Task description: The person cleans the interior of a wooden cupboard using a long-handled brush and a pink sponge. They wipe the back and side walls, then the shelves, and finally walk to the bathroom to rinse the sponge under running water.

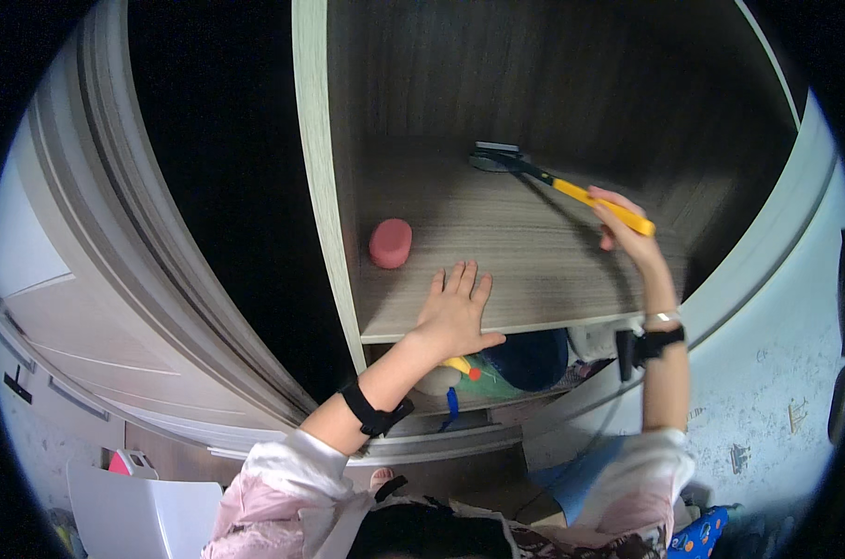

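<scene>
A long-handled cleaning brush [534, 170] with a yellow grip and a dark neck slants across the wooden wardrobe shelf [464, 230]. Its flat grey head rests near the back of the shelf, with a pale strip along the far side. My right hand [621, 216] is closed around the yellow grip, above the shelf's right part. At the front edge, my left hand [457, 311] lies palm down with fingers spread and holds nothing. A rounded pink case [391, 243] sits on the shelf to the left of that hand, apart from it.
An upright side panel [318, 182] bounds the shelf on the left. Below, a lower compartment holds a dark blue rounded item [534, 360] and a blue strap [452, 405]. A white chair [143, 510] stands at lower left. A patterned wall [758, 391] is on the right.
</scene>
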`<action>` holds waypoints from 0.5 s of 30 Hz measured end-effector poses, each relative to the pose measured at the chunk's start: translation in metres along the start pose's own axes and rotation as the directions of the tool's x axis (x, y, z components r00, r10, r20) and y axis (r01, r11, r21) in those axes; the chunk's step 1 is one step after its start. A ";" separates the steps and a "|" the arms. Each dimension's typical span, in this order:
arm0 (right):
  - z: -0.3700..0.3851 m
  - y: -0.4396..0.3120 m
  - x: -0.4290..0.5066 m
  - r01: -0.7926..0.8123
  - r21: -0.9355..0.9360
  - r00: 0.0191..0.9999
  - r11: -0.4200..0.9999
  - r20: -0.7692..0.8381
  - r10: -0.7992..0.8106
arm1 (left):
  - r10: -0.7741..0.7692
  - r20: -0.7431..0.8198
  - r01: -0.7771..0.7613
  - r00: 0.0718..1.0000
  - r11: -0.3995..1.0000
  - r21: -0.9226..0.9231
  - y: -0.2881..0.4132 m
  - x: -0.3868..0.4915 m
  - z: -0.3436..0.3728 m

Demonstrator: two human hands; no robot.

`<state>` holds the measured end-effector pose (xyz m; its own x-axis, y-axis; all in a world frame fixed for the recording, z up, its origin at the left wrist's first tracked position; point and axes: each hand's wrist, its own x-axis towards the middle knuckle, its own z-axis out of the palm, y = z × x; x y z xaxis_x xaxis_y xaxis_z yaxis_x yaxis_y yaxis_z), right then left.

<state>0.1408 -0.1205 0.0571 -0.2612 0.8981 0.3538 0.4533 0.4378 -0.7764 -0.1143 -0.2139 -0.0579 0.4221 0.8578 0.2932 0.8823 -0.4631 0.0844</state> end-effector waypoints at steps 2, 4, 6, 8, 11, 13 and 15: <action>0.027 0.019 0.041 -0.005 0.076 1.000 0.997 -0.002 0.005 | 0.001 -0.006 -0.001 1.000 1.000 -0.021 -0.001 0.001 0.000; 0.063 0.031 0.066 0.037 0.088 0.998 0.995 -0.046 -0.033 | 0.002 0.000 -0.002 1.000 1.000 -0.007 -0.001 0.001 -0.001; 0.075 0.036 0.075 0.103 0.058 0.993 0.993 -0.064 -0.099 | 0.000 0.001 0.000 1.000 1.000 -0.019 -0.001 0.001 -0.002; 0.072 0.033 0.066 0.081 -0.013 0.996 0.997 -0.047 -0.081 | 0.005 0.013 -0.005 1.000 1.000 -0.030 -0.001 0.001 -0.002; 0.020 0.013 0.015 0.022 -0.014 0.998 1.000 0.051 -0.022 | 0.017 0.016 -0.016 1.000 0.999 -0.045 -0.002 0.001 -0.002; -0.025 -0.012 -0.047 0.084 -0.079 0.994 0.993 0.077 -0.078 | 0.026 0.009 -0.025 1.000 0.999 -0.037 -0.003 0.001 -0.001; -0.073 -0.049 -0.116 0.081 -0.325 0.996 0.942 0.068 -0.062 | 0.034 -0.009 -0.034 0.999 0.999 -0.025 -0.002 0.000 0.000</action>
<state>0.2110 -0.2433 0.0919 -0.3463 0.8642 0.3650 0.6829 0.4990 -0.5335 -0.1161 -0.2126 -0.0579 0.4503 0.8394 0.3042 0.8619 -0.4977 0.0976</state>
